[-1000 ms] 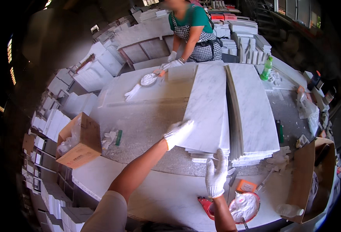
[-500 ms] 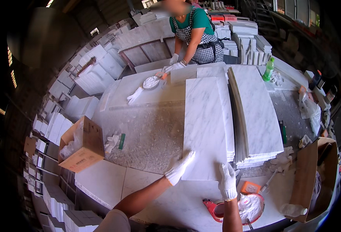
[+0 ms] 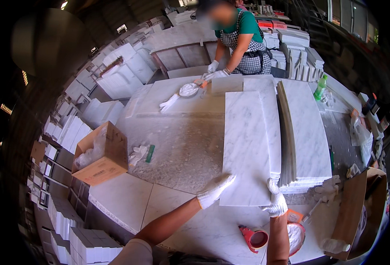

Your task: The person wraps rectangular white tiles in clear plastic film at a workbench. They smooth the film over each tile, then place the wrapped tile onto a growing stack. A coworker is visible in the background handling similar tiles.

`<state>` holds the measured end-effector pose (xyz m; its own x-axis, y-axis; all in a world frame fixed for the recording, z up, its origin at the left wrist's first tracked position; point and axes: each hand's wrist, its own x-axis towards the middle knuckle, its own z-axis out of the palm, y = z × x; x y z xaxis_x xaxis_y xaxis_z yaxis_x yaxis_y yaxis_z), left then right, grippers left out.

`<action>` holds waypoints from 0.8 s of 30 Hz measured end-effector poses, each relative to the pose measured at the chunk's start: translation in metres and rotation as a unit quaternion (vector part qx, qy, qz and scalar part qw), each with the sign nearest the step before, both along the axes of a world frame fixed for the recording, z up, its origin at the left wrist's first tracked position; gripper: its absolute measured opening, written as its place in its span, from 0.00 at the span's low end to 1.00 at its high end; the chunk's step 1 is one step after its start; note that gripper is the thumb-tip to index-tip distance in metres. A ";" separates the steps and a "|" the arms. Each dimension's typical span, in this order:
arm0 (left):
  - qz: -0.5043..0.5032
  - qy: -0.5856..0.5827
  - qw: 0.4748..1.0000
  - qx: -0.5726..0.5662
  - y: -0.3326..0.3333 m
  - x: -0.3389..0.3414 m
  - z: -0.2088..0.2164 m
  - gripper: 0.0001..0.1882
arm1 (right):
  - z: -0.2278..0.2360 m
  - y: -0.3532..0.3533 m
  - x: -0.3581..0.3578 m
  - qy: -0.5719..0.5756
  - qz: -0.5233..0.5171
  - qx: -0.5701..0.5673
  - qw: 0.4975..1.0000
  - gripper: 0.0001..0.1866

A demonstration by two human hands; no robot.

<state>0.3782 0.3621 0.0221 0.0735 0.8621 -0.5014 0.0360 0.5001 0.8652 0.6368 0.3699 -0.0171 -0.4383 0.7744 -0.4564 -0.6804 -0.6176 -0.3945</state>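
A long white marble slab (image 3: 246, 145) with grey veining lies lengthwise in front of me, on top of other slabs. My left hand (image 3: 215, 191), in a white knitted glove, holds its near left edge, the fingertips lapping slightly over the top. At the near right corner my right hand (image 3: 275, 204), gloved the same way, grips the slab with its fingers pointing up along the edge. The undersides of both hands are hidden. Just right of the slab stands a stack of similar marble slabs (image 3: 310, 132).
Near my right forearm lie a red tape dispenser (image 3: 253, 238), a bowl of white paste (image 3: 295, 238) and an orange box (image 3: 295, 215). Cardboard boxes (image 3: 100, 170) flank the table, the other (image 3: 352, 212) at right. Across from me a person (image 3: 243, 42) works with gloved hands.
The view has shifted, so the scene sits farther right. My right hand has turned inward around the slab's near right corner; my left hand stays at the left edge.
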 end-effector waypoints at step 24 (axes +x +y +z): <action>0.246 -0.388 0.886 0.060 -0.067 -0.113 -0.026 0.35 | 0.014 -0.132 -0.046 -0.050 0.340 0.148 0.927 0.20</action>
<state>0.2652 0.2952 -0.0041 -0.0434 0.9296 -0.3659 -0.7896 0.1925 0.5827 0.5912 0.2380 -0.0034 -0.8383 0.4326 -0.3318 -0.1247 -0.7445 -0.6558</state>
